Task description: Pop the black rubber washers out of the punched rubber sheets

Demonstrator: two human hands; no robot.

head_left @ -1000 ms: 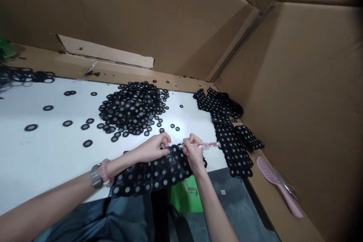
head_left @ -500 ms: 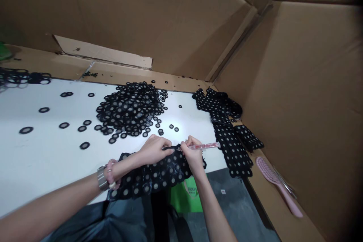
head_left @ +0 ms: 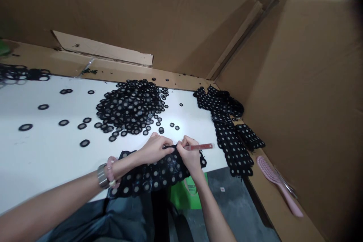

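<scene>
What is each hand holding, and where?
Right hand grips a slim red tool by its near end; left hand pinches the upper edge of the black dotted strip.

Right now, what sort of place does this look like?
Likely a garment piece-work station: a heap of black rings on a white table, dotted black lace strips, cardboard walls.
</scene>
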